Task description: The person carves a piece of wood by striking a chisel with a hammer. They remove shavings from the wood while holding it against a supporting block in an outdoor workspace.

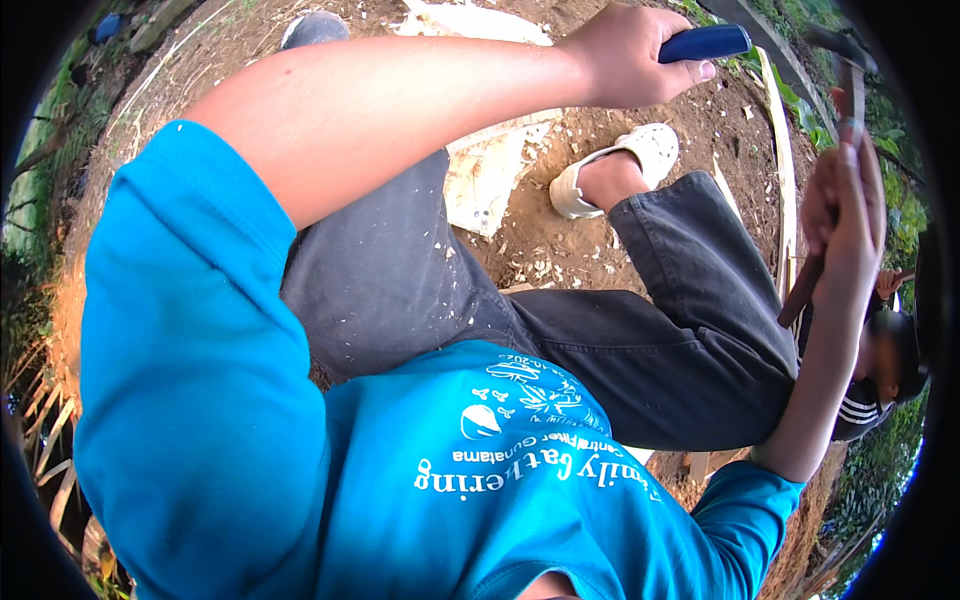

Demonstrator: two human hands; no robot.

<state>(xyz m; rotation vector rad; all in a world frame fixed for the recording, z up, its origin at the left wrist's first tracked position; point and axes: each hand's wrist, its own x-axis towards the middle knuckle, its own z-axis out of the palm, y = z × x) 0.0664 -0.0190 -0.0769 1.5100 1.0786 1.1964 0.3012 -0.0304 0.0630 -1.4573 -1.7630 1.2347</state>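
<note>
At the top centre-right, my left hand is closed around a dark blue handle. The rest of that tool is hidden or out of sight. My right hand is raised at the far right and grips a hammer, its brown handle end showing below the fist. The dark hammer head stands above the fingers near the picture's rim. Both hands are apart from each other, the left arm stretching across the view and the right forearm rising from my bent knee.
I sit with bent legs in dark trousers. My foot wears a cream clog on brown soil strewn with wood chips. A pale chip-covered sheet lies between my legs. Long wooden strips lie rightward; another person is at far right.
</note>
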